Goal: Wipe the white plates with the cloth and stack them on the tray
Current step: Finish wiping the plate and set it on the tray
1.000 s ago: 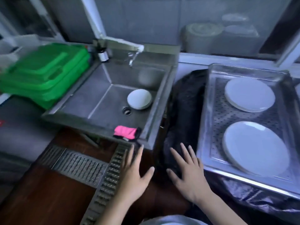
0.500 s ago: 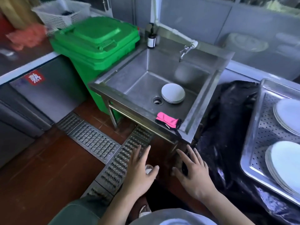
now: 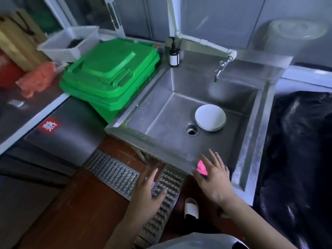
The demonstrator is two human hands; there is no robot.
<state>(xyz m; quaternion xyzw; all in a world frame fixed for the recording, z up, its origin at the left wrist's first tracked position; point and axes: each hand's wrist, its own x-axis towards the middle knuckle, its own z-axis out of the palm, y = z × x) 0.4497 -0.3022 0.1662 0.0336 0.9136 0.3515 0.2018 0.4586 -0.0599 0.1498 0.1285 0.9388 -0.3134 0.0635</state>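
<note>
A stainless steel sink [image 3: 251, 141] fills the middle of the view, and a small stack of white plates [image 3: 210, 117] lies flat on the basin floor, toward the right side and just beside the round drain [image 3: 191, 129], which sits to the stack's lower left. The pink cloth [image 3: 201, 167] lies on the sink's near rim toward its near right corner, and only a bright patch of it shows, since the right hand [image 3: 213, 178] is over it. That hand has its fingers spread and nearly straight, pointing away from the person; the cloth shows between thumb and forefinger, but the blur makes it impossible to tell whether the palm touches it or merely hovers above, and no finger is curled around it. The left hand [image 3: 149, 192] hangs in front of the sink's near edge, over the metal floor grate [image 3: 115, 174], with fingers loosely extended and holding nothing. A tap [image 3: 221, 67] juts from the back wall of the sink, and a dark pump bottle [image 3: 174, 56] stands on the rim at the far left corner. A green bin [image 3: 111, 74] with its lid closed sits against the sink's left side, with a white slatted basket [image 3: 68, 45] behind it. Black plastic sheeting [image 3: 298, 150] covers the surface to the right of the sink. A white shoe [image 3: 191, 209] shows on the red-brown floor below the right wrist.
</note>
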